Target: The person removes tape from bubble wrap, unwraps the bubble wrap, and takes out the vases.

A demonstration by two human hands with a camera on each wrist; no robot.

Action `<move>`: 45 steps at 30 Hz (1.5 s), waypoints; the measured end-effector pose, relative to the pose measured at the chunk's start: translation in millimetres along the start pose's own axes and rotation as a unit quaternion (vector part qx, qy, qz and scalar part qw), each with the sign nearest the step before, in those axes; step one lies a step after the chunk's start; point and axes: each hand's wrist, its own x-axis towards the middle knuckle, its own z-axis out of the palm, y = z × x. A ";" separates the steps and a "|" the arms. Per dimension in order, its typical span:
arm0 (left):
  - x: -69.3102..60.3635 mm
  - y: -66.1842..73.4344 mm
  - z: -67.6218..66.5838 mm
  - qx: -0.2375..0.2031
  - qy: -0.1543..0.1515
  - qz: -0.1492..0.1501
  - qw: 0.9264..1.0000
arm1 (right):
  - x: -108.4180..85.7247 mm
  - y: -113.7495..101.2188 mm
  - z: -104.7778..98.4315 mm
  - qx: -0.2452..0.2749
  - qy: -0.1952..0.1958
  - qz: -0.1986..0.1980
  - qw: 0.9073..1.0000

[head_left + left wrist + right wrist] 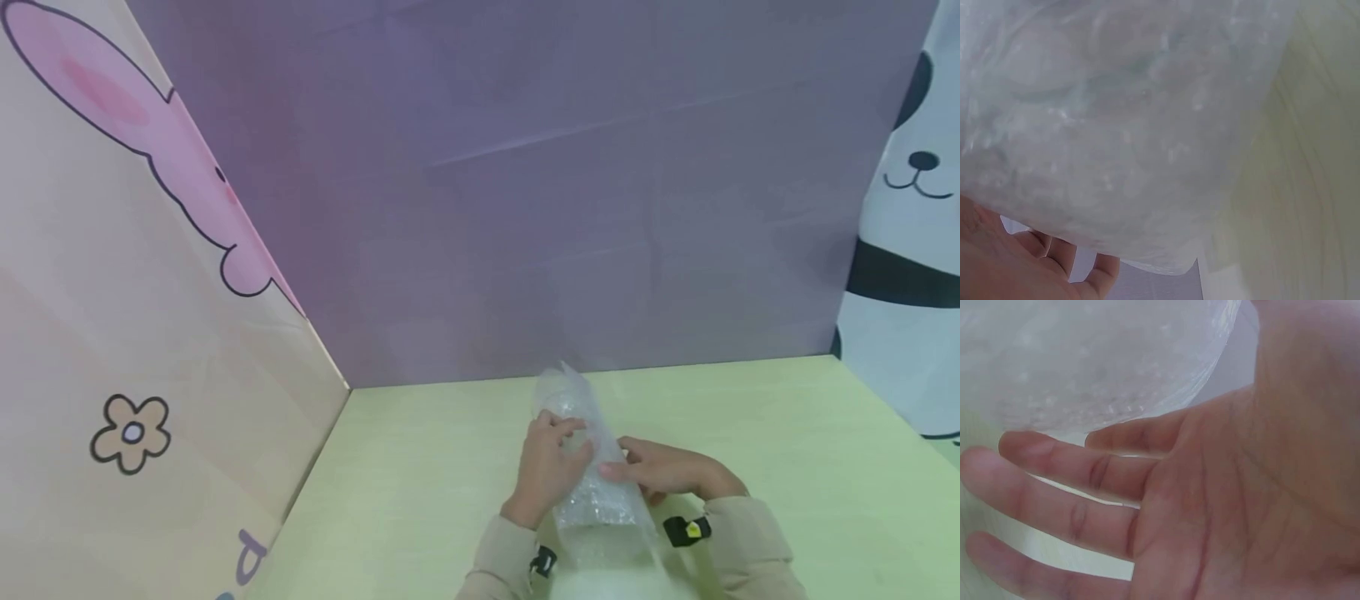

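Note:
A clear sheet of bubble wrap (pixel 600 500) stands rolled into a loose tube over the table, narrower toward the back and wide at its near end. My left hand (pixel 551 462) holds its left side, fingers bent against the plastic; in the left wrist view the fingers (pixel 1105 272) curl at its edge. On the right side my right hand (pixel 671 468) touches the wrap, thumb toward it. The right wrist view shows the fingers (pixel 1054 500) nearly straight and spread beside the bubble wrap (pixel 1097 362). Whether anything lies inside the roll cannot be told.
The pale yellow-green table (pixel 420 475) meets a plain purple-grey wall (pixel 525 208) at the back. A panel with a pink rabbit and a flower (pixel 131 433) stands at left, and one with a panda (pixel 907 250) at right. Each wrist carries a small black device.

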 end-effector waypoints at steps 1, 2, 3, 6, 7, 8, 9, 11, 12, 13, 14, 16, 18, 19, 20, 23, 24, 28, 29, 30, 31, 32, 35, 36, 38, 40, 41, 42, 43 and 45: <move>-0.1 0.0 0.2 0.001 0.000 0.002 1.000 | -0.6 -0.3 0.0 0.000 -0.001 -0.001 1.000; -0.2 0.1 0.3 0.000 -0.002 -0.001 1.000 | -1.2 -0.6 -0.1 0.001 -0.002 -0.004 1.000; -0.3 0.2 0.3 0.000 -0.002 0.001 1.000 | -1.9 -0.9 -0.3 0.001 -0.003 -0.006 1.000; -0.4 0.8 0.1 -0.004 -0.008 -0.004 1.000 | -3.7 -0.9 -0.9 -0.002 -0.002 -0.007 1.000; -0.3 1.2 -0.1 -0.007 -0.010 -0.006 1.000 | -4.3 -0.5 -1.2 -0.004 0.000 -0.006 1.000; -0.3 1.5 -0.2 -0.009 -0.011 -0.008 1.000 | -4.8 0.1 -1.7 -0.008 0.002 -0.005 1.000; -0.2 1.7 -0.3 -0.011 -0.012 -0.009 1.000 | -5.3 0.7 -2.2 -0.011 0.005 -0.003 1.000; -0.3 2.1 -0.3 -0.017 -0.016 -0.013 1.000 | -6.4 2.1 -3.4 -0.011 0.007 0.000 1.000; -0.4 2.2 -0.2 -0.021 -0.017 -0.013 1.000 | -7.0 3.0 -4.1 -0.009 0.007 0.000 1.000; -0.6 2.2 -0.4 -0.024 -0.017 -0.014 0.999 | -7.5 3.9 -4.8 -0.008 0.007 0.000 1.000; -0.9 2.1 -0.4 -0.027 -0.017 -0.013 0.999 | -8.1 4.8 -5.6 -0.007 0.007 -0.001 1.000; -1.4 1.9 -0.5 -0.034 -0.018 -0.011 0.999 | -9.3 7.0 -7.4 -0.007 0.010 -0.001 1.000; -1.9 1.6 -0.8 -0.037 -0.018 -0.007 0.999 | -10.3 9.2 -9.0 -0.010 0.014 0.002 1.000; -2.1 1.5 -0.9 -0.037 -0.018 -0.006 0.999 | -10.7 10.2 -9.7 -0.014 0.019 0.004 1.000; -2.2 1.5 -1.1 -0.037 -0.018 -0.005 0.999 | -11.1 11.1 -10.4 -0.018 0.022 0.005 1.000; -2.4 1.6 -1.3 -0.036 -0.018 -0.007 0.999 | -12.2 13.1 -12.8 -0.022 0.028 0.008 0.999; -2.4 1.8 -1.4 -0.036 -0.018 -0.009 0.999 | -12.7 13.5 -13.6 -0.023 0.030 0.010 0.999; -2.3 2.5 -1.8 -0.039 -0.019 -0.013 0.999 | -14.9 16.3 -17.7 -0.026 0.034 0.010 0.999; -2.3 2.7 -1.9 -0.040 -0.019 -0.013 0.999 | -15.9 16.9 -18.7 -0.028 0.036 0.011 0.999; -2.3 2.8 -2.1 -0.041 -0.019 -0.012 0.999 | -17.0 17.4 -19.8 -0.030 0.039 0.012 0.999; -2.3 2.8 -2.1 -0.043 -0.019 -0.012 0.999 | -17.9 18.0 -21.0 -0.031 0.040 0.011 0.999; -2.3 2.8 -2.2 -0.043 -0.019 -0.012 0.999 | -18.9 18.5 -22.1 -0.031 0.042 0.012 0.999; -2.2 2.4 -2.0 -0.044 -0.019 -0.014 0.999 | -21.4 19.9 -25.4 -0.034 0.047 0.009 0.998; -2.0 2.3 -2.0 -0.045 -0.019 -0.014 0.999 | -21.8 20.4 -26.6 -0.036 0.047 0.006 0.998; -1.7 1.9 -1.6 -0.044 -0.018 -0.013 0.999 | -22.5 20.9 -28.6 -0.037 0.048 -0.002 0.998; -1.6 1.9 -1.5 -0.043 -0.016 -0.013 0.999 | -23.0 21.4 -30.4 -0.038 0.052 -0.014 0.998; -1.7 2.1 -1.4 -0.043 -0.016 -0.013 0.999 | -23.4 21.5 -31.3 -0.039 0.054 -0.020 0.998; -1.7 2.2 -1.3 -0.042 -0.016 -0.013 0.999 | -23.8 21.5 -32.0 -0.038 0.057 -0.024 0.997; -1.8 2.4 -1.3 -0.042 -0.016 -0.014 0.999 | -24.3 21.3 -32.6 -0.036 0.061 -0.027 0.997; -2.2 3.0 -1.7 -0.042 -0.016 -0.016 0.999 | -25.0 21.4 -33.7 -0.035 0.068 -0.028 0.997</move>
